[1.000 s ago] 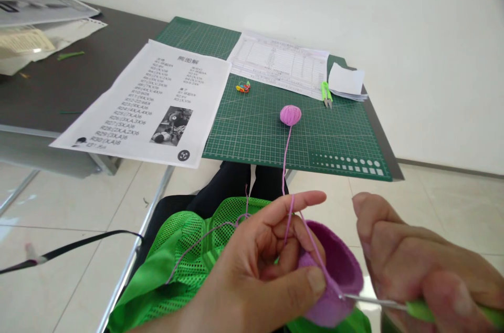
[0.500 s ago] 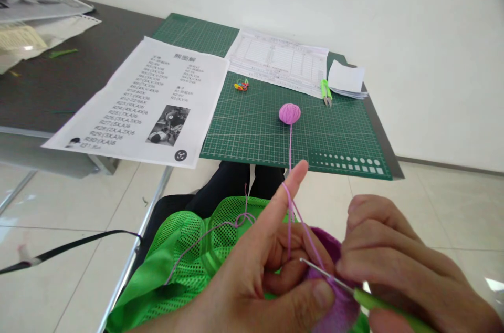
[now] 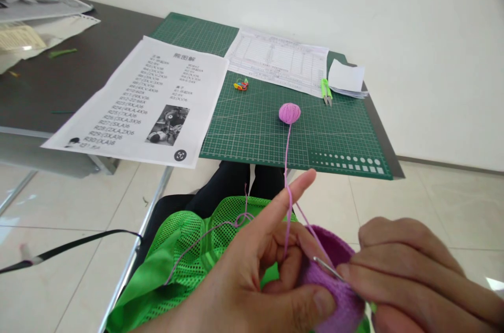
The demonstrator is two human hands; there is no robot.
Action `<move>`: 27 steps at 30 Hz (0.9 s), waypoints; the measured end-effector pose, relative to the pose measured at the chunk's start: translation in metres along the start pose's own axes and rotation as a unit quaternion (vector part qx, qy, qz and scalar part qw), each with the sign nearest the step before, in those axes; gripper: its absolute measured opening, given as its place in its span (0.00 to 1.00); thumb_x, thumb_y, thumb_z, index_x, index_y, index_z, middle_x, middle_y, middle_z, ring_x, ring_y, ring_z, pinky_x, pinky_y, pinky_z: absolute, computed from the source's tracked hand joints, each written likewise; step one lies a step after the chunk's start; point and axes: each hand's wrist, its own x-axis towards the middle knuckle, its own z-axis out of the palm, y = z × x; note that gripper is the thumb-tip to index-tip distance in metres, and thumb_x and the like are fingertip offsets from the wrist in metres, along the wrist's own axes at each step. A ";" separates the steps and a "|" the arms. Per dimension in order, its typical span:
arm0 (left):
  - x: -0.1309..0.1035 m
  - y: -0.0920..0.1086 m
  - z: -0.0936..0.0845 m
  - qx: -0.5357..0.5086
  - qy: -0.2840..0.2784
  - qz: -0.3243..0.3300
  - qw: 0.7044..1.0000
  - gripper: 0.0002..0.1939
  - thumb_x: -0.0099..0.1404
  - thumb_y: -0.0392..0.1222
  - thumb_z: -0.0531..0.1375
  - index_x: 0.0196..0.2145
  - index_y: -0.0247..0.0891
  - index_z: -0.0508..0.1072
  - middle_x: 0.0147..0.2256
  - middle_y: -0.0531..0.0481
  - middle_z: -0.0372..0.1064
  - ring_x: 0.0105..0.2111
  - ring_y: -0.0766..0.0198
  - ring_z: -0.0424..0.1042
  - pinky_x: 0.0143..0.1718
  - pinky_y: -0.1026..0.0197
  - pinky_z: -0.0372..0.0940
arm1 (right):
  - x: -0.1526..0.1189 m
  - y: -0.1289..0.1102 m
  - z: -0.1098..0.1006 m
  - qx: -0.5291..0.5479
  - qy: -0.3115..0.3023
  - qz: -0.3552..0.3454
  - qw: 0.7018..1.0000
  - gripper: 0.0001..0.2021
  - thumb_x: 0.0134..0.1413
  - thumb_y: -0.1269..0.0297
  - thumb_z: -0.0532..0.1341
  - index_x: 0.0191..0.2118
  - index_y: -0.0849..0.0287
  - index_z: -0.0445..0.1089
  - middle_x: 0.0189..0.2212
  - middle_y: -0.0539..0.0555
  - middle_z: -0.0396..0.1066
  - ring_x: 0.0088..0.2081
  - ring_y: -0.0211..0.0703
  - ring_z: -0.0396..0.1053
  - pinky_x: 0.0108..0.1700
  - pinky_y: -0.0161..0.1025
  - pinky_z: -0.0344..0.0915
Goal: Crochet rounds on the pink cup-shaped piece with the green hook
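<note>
My left hand (image 3: 271,264) pinches the edge of a purple crocheted piece (image 3: 334,296), thumb in front, with the index finger stretched out. Purple yarn (image 3: 287,149) loops over that finger and runs up to a small yarn ball (image 3: 290,113) on the mat. In my right hand (image 3: 409,270) is a crochet hook (image 3: 328,268); its metal tip shows at the top edge of the piece, close to the yarn. Most of its green handle is hidden by my fingers. The crocheted piece curves like a cup, its inside partly visible behind the hook.
A green cutting mat (image 3: 252,133) carries green thread snips (image 3: 326,92), colourful stitch markers (image 3: 241,84), a printed form (image 3: 279,60) and white paper slips (image 3: 346,78). A pattern sheet (image 3: 137,102) overhangs the table's front edge. Green mesh fabric (image 3: 197,233) covers my lap, with loose yarn on it.
My right hand has moved slightly right and down, and the hook has drawn back with less of it showing. My left index finger has tilted lower, and the yarn to the ball hangs slacker.
</note>
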 end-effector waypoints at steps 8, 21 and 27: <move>0.000 0.004 0.002 -0.024 -0.001 -0.004 1.000 0.37 0.69 0.33 0.64 0.66 0.68 0.57 0.34 0.57 0.63 0.24 0.73 0.50 0.23 0.66 0.47 | 0.013 0.001 -0.002 0.154 -0.042 0.038 0.986 0.16 0.71 0.65 0.53 0.30 0.60 0.68 0.21 0.47 0.70 0.26 0.32 0.67 0.30 0.31 0.70; 0.001 0.006 0.003 -0.077 0.024 0.002 0.997 0.37 0.67 0.29 0.64 0.65 0.65 0.61 0.34 0.57 0.66 0.21 0.77 0.47 0.20 0.72 0.45 | 0.025 -0.004 -0.001 0.111 -0.030 0.007 0.993 0.13 0.65 0.74 0.56 0.27 0.60 0.67 0.20 0.48 0.71 0.25 0.33 0.68 0.28 0.32 0.70; 0.002 0.006 0.004 -0.082 0.015 -0.014 0.996 0.37 0.66 0.29 0.65 0.64 0.61 0.62 0.34 0.57 0.68 0.22 0.76 0.47 0.21 0.70 0.43 | 0.011 0.006 -0.011 0.180 -0.097 0.043 0.978 0.13 0.70 0.60 0.55 0.32 0.55 0.68 0.22 0.44 0.70 0.25 0.32 0.67 0.29 0.30 0.70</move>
